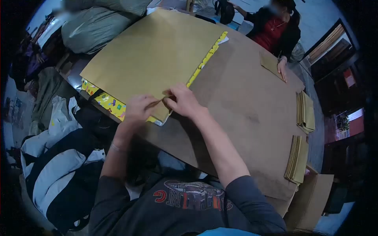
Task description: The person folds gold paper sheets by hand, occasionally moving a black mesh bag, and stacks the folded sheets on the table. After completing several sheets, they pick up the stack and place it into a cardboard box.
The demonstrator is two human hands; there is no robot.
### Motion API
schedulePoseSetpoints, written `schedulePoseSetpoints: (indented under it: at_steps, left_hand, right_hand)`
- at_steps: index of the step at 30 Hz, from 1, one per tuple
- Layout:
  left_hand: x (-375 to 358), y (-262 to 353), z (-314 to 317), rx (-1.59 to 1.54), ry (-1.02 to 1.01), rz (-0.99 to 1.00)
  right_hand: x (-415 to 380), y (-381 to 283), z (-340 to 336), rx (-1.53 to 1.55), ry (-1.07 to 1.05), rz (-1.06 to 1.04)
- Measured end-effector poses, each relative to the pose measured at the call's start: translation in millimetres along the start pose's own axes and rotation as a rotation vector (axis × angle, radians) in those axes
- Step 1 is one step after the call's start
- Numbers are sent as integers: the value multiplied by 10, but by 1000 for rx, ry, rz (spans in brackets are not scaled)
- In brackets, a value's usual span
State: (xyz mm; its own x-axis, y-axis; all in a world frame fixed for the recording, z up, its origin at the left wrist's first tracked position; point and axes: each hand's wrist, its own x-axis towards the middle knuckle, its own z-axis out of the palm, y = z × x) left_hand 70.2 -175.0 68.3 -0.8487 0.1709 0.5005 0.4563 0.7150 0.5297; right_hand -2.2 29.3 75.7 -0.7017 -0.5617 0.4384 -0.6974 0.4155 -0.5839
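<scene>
A large tan paper sheet (153, 55) lies over yellow patterned material (112, 105) on the brown-covered table (240, 118). Near the sheet's front corner, my left hand (139, 108) has its fingers pinched on a small brown paper edge. Close beside it on the right, my right hand (183, 100) pinches the same edge between thumb and fingers. The fingertips nearly meet, and the hands partly hide the paper between them. Part of the corner shows below my hands, with a bit of white under it.
Two stacks of folded brown paper, one (305, 112) behind the other (296, 159), lie along the right edge. A person (271, 29) across the table rests a hand by a folded brown piece (271, 65). Grey-green sacks (102, 29) are at the back left; an open cardboard box (311, 200) stands lower right.
</scene>
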Motion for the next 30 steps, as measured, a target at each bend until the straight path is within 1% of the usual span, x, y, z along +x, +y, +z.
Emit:
schedulePoseSetpoints:
  at_steps: [1,2,3,5,6,8,9,11,12,13,14,15,16,17,19,20,22,23,25,26,27,28,29,30]
  left_hand:
    - [2,-21,7,30,17,67]
    - [4,6,4,53,23,66]
    - [3,-3,18,53,23,68]
    - [8,-44,63,-25,74,-69]
    - [23,-72,49,-27,74,-67]
    - [100,-48,-36,-286,99,-214]
    - [124,28,-37,-321,136,-326]
    - [180,69,-57,-297,164,-322]
    - [203,85,-53,-273,192,-320]
    - [222,108,-36,-143,224,-191]
    - [235,133,-10,-144,224,-188]
    - [240,163,20,-61,214,-95]
    - [243,197,51,22,204,-2]
    - [245,254,90,39,183,55]
    - [229,422,162,27,120,105]
    - [239,478,268,-25,149,181]
    - [151,784,318,94,87,249]
    - [79,841,436,23,27,234]
    - [-90,1032,570,80,-4,302]
    - [-189,1117,658,41,-24,308]
    - [-290,1197,752,1,-44,314]
    - [-380,1285,814,39,-95,320]
    - [-463,1357,859,-10,-142,338]
    - [-537,1425,896,-58,-189,356]
  right_hand:
    - [1,4,-6,-14,12,-52]
    - [4,10,-14,-28,24,-105]
    - [-11,12,-27,-43,14,-94]
    - [-38,49,-50,-45,109,-85]
    - [-48,88,-87,-125,143,-86]
    - [-60,156,-154,-105,244,-15]
    - [-65,229,-156,-131,331,-13]
    - [-64,257,-236,-120,359,159]
    - [-70,304,-236,-102,404,203]
    - [-59,360,-249,-103,407,203]
    - [-33,427,-276,-5,335,352]
    - [-13,496,-313,96,262,499]
    - [2,534,-382,37,244,448]
    - [11,564,-437,37,246,446]
    - [7,639,-530,137,220,632]
    - [5,701,-560,163,236,652]
    - [-46,744,-681,191,244,798]
    - [-103,830,-722,179,289,756]
    - [-187,1070,-799,133,193,921]
    - [-211,913,-930,116,158,991]
    - [-287,1005,-922,121,177,1003]
    - [-383,1187,-872,125,195,1016]
    - [-436,1255,-854,243,208,1041]
    - [-502,1319,-839,244,206,1040]
